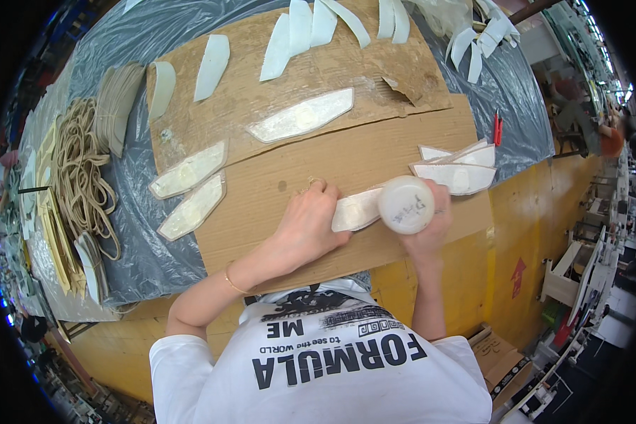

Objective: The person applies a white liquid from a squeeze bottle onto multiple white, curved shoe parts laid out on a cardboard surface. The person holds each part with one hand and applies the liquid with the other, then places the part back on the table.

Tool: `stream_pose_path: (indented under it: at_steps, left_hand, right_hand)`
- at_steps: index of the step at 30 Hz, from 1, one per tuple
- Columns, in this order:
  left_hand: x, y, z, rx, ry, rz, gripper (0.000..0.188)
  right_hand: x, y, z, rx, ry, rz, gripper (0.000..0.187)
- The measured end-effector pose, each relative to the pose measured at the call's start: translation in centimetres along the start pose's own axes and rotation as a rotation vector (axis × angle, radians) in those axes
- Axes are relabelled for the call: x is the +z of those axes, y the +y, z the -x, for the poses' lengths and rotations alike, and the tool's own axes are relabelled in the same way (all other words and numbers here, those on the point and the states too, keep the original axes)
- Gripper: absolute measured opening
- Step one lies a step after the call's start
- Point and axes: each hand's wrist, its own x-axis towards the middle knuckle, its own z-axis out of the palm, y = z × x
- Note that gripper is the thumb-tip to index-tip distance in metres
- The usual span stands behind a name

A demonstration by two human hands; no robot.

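Observation:
My right hand is wrapped round a white plastic bottle, its round base facing up and its lower end out of sight. Below the bottle, a pale curved piece with a beige border lies on the cardboard; the bottle hides its right part. At its left end my left hand grips the edge, thumb near me and fingers curled on the far side. Similar bordered pieces lie around: two at the left, one farther off, and a small overlapping pile to the right.
Plain white curved strips line the cardboard's far edge. At the left are coiled beige cord and a bundle of beige strips. A red pen-like tool rests on the grey plastic sheet. An open cardboard box stands on the yellow floor.

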Motion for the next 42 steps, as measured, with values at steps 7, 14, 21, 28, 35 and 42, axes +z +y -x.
stream_pose_path:
  at_steps: [7, 14, 21, 28, 35, 42]
  left_hand:
    - [-5.2, 0.4, 4.7, 0.044, 0.126, 0.182, 0.049]
    - [-10.1, -2.0, 6.6, -0.052, 0.275, 0.205, 0.048]
    - [-16.1, -8.0, 8.5, -0.08, 0.555, -0.105, 0.052]
    - [-19.6, -14.1, 10.3, -0.223, 0.563, -0.147, 0.056]
    - [-21.3, -17.4, 11.3, -0.217, 0.62, -0.089, 0.059]
    - [-20.4, -17.8, 12.2, -0.182, 0.605, -0.045, 0.058]
  right_hand:
    - [-1.3, 0.9, 0.6, 0.013, 0.331, -0.071, 0.057]
    - [-2.0, 0.9, 2.4, 0.647, 0.241, -1.072, 0.049]
    - [-0.9, 2.5, 3.8, 0.784, 0.179, -1.051, 0.048]
    - [-1.3, 2.4, 3.1, 0.747, 0.119, -1.014, 0.049]
    - [-1.0, 2.2, 2.9, 0.762, 0.099, -1.048, 0.048]
    - [-1.1, 1.9, 2.8, 0.762, 0.096, -1.166, 0.054]
